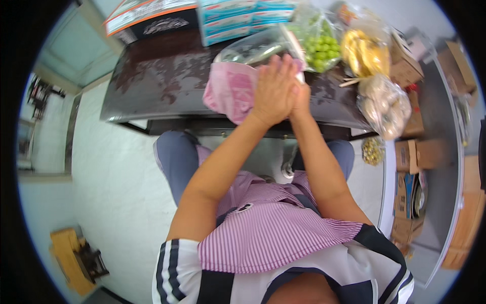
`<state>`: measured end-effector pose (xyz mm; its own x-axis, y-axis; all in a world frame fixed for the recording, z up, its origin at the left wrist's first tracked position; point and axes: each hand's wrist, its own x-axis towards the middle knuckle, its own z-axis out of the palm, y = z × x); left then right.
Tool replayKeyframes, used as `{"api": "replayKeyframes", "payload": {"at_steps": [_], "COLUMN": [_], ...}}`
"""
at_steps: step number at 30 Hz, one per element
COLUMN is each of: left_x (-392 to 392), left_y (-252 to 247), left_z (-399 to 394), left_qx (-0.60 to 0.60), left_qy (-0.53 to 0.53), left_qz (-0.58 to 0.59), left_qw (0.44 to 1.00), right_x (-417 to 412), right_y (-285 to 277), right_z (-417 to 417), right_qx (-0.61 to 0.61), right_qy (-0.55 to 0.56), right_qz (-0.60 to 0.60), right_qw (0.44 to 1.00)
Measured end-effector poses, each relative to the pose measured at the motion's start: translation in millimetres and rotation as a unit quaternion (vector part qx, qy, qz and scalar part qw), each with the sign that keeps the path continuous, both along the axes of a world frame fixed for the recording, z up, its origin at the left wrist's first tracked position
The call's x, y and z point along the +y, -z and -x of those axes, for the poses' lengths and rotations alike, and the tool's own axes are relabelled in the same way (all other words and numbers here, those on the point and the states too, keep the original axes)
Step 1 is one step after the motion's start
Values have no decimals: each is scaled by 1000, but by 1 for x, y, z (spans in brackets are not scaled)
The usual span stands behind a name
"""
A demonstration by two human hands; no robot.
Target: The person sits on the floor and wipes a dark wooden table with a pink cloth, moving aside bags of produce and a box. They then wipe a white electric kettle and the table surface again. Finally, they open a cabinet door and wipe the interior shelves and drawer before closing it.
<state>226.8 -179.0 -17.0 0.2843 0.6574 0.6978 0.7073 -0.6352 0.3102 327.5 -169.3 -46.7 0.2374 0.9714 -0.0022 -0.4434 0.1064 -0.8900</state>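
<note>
Both bare hands meet over the front edge of a dark table. My left hand (274, 91) lies with its fingers stretched forward against my right hand (302, 97), which it partly covers. A pink towel (231, 91) spreads out left of the hands, touching my left hand; a bit of pink or purple shows by the fingertips. Whether fingers grip the cloth is hidden. Just beyond, a clear plastic container (243, 47) with a light rim stands tilted, something shiny inside it.
The dark table (159, 83) has wet-looking patches. Blue-and-white packs (228, 22) and a black box (163, 24) stand at the back. Bagged green grapes (322, 51), bananas (366, 51) and a bag of pale round items (383, 104) lie right. Cardboard boxes (406, 155) line a shelf.
</note>
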Motion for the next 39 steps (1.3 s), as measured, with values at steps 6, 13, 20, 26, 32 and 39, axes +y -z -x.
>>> {"api": "replayKeyframes", "payload": {"at_steps": [6, 13, 20, 26, 32, 39], "left_x": [-12, -24, -15, -1, 17, 44], "left_y": [50, 115, 96, 100, 101, 146], "left_z": [18, 101, 99, 146, 329, 609], "left_qx": [7, -36, 156, 144, 148, 215], "left_qy": [-63, -128, -27, 63, -116, -519], "left_qz": [-119, 67, 96, 36, 102, 259], "left_qw": [991, 989, 983, 987, 977, 785], "right_x": [-14, -8, -34, -41, -47, -25], "right_y": [-1, -8, -46, -57, -67, -65], "right_z": [9, -2, -24, -12, -6, 48], "right_qx": [93, 185, 18, -61, -115, -79], "right_qy": [-63, -74, -48, -28, -49, -88], "right_qz": [0, -11, -123, -90, -63, -35], "right_qw": [994, 980, 991, 994, 990, 992]}}
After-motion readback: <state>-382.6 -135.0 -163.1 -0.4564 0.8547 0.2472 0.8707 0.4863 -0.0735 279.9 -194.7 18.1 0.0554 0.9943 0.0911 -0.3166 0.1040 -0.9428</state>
